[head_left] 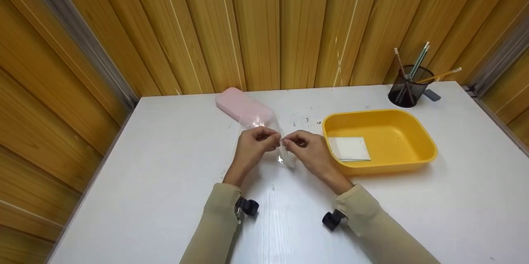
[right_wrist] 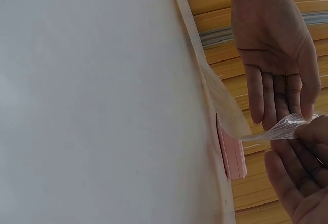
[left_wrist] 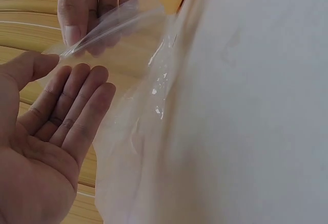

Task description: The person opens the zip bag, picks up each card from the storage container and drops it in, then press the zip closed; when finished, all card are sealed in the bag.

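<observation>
A clear plastic bag [head_left: 270,140] is held just above the tabletop [head_left: 165,165] at the middle of the head view, its top edge caught between the two hands and its body hanging away toward 12 o'clock, so its long axis runs roughly from 6 to 12. The left hand [head_left: 253,146] pinches the edge from 9 o'clock and the right hand [head_left: 308,150] from 3 o'clock, both grips nipped on the film with thumb against fingertips and almost touching each other; neither is nearer than the other. In the left wrist view the left hand's other fingers [left_wrist: 77,106] lie fairly straight beneath the film. Just beyond the bag at 11 o'clock lies a pink case [head_left: 244,107]. At 3 o'clock sits a yellow tray [head_left: 413,152] holding one flat white packet [head_left: 349,148]. Far off at 2 o'clock a black mesh cup [head_left: 409,88] holds several pencils [head_left: 417,63].
</observation>
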`<state>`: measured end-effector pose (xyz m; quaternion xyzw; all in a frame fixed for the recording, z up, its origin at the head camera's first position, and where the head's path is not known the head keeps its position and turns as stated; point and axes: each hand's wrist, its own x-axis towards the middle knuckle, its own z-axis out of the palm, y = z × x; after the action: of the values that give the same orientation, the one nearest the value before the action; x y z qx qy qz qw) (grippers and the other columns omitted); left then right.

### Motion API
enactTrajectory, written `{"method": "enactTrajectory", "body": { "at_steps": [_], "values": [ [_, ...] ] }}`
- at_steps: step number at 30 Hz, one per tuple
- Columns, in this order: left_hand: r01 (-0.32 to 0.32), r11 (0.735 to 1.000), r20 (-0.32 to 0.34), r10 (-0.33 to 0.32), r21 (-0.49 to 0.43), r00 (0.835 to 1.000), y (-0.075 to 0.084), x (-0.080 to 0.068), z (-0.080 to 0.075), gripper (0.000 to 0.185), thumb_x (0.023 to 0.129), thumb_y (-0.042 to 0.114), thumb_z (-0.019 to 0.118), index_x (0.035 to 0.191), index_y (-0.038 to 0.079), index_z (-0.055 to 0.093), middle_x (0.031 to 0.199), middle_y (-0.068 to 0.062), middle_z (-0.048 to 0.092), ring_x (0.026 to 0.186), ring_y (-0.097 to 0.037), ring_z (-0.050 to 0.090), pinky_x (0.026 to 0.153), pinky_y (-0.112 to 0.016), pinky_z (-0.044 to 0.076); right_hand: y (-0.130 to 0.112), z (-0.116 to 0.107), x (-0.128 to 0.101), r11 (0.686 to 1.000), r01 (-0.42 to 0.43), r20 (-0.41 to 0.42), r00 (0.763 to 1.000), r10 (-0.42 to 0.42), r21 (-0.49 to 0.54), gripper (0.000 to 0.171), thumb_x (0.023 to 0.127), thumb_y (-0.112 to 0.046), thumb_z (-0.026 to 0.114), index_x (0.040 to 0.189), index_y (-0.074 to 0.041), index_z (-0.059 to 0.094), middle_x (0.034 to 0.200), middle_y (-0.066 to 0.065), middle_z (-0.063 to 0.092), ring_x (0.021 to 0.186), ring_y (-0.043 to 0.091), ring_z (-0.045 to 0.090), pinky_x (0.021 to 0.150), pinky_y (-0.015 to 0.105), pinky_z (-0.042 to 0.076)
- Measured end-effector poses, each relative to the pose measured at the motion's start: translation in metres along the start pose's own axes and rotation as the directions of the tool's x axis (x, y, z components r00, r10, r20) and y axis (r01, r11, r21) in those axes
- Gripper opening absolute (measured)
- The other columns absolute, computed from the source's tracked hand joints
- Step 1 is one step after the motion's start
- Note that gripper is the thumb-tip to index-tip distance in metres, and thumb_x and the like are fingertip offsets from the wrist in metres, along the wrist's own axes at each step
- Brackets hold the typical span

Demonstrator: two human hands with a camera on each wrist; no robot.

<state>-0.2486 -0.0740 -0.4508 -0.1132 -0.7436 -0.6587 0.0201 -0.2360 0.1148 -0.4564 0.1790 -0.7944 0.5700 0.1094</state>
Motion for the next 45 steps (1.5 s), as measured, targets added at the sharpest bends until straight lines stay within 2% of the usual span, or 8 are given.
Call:
{"method": "enactTrajectory", "body": {
  "at_steps": [5,12,21,25,30,38,41,45],
  "values": [
    [0.015,0.999,-0.023,-0.014,0.048,1.0,0.005,-0.001,0.002,0.012,0.094,0.007,0.076,0.1,-0.004,0.078,0.088,-0.01,0.077,0.08,-0.019,0.074,0.076,-0.032,0.064,-0.001,0.0,0.0,0.996,0.052,-0.001,0.999,-0.053,-0.068,0.004,0.094,0.0,0.078,0.096,-0.002,0.081,0.093,0.007,0.079,0.081,0.019,0.071,0.074,0.022,0.058],
    [0.051,0.995,-0.043,-0.048,0.081,0.998,0.01,-0.001,0.004,0.011,0.092,0.003,0.075,0.099,-0.005,0.079,0.087,-0.009,0.077,0.078,-0.017,0.073,0.074,-0.029,0.064,0.001,0.001,-0.001,0.991,0.101,-0.014,0.995,-0.102,-0.093,0.004,0.093,0.001,0.079,0.094,-0.002,0.081,0.093,0.006,0.079,0.082,0.02,0.073,0.076,0.025,0.06],
    [0.012,0.988,-0.08,0.0,0.154,0.997,0.012,-0.003,0.008,0.008,0.094,0.005,0.076,0.096,-0.001,0.082,0.083,-0.005,0.077,0.078,-0.017,0.072,0.073,-0.029,0.063,0.002,0.0,-0.002,0.999,0.037,-0.054,0.998,-0.039,-0.031,0.004,0.095,-0.004,0.079,0.096,-0.001,0.082,0.093,0.005,0.079,0.085,0.02,0.073,0.079,0.023,0.06],
    [0.001,0.993,-0.088,0.009,0.116,0.996,0.01,-0.003,0.01,0.007,0.095,0.004,0.076,0.096,-0.001,0.081,0.085,-0.007,0.078,0.08,-0.018,0.074,0.074,-0.031,0.064,0.001,0.001,-0.003,1.0,-0.004,-0.065,0.998,0.005,0.024,0.004,0.096,-0.004,0.078,0.096,-0.003,0.082,0.093,0.006,0.079,0.085,0.019,0.074,0.079,0.021,0.06],
    [-0.025,0.999,-0.101,0.029,0.032,0.995,0.005,-0.003,0.013,0.01,0.096,0.006,0.075,0.097,-0.003,0.08,0.09,-0.011,0.078,0.085,-0.022,0.077,0.076,-0.036,0.065,0.002,0.001,-0.001,0.999,0.002,-0.087,0.996,0.002,0.05,0.005,0.095,-0.004,0.079,0.098,-0.001,0.08,0.094,0.009,0.079,0.088,0.023,0.077,0.079,0.022,0.061],
    [-0.002,0.998,-0.117,-0.006,-0.069,0.993,0.002,-0.002,0.016,0.016,0.099,0.012,0.077,0.099,-0.004,0.08,0.093,-0.012,0.079,0.089,-0.024,0.078,0.081,-0.038,0.065,-0.002,0.0,-0.001,0.998,0.017,-0.098,0.995,-0.012,0.058,0.009,0.091,-0.002,0.082,0.1,0.0,0.081,0.098,0.01,0.08,0.092,0.026,0.078,0.08,0.024,0.062],
    [-0.026,0.999,-0.129,0.02,-0.04,0.991,0.003,-0.003,0.017,0.016,0.099,0.013,0.078,0.099,-0.002,0.08,0.092,-0.01,0.079,0.087,-0.022,0.077,0.08,-0.036,0.065,-0.002,-0.001,-0.001,0.998,0.026,-0.101,0.995,-0.019,0.065,0.006,0.093,-0.002,0.081,0.098,0.0,0.082,0.094,0.01,0.08,0.087,0.025,0.077,0.077,0.022,0.061],
    [-0.092,0.993,-0.136,0.102,0.074,0.985,0.003,-0.003,0.018,0.011,0.098,0.013,0.078,0.097,0.002,0.081,0.089,-0.004,0.079,0.085,-0.017,0.075,0.077,-0.031,0.063,-0.001,0.0,-0.002,0.996,0.02,-0.116,0.993,-0.01,0.081,0.004,0.094,-0.004,0.08,0.095,-0.001,0.081,0.09,0.009,0.08,0.08,0.024,0.075,0.071,0.02,0.059]
  ]
}}
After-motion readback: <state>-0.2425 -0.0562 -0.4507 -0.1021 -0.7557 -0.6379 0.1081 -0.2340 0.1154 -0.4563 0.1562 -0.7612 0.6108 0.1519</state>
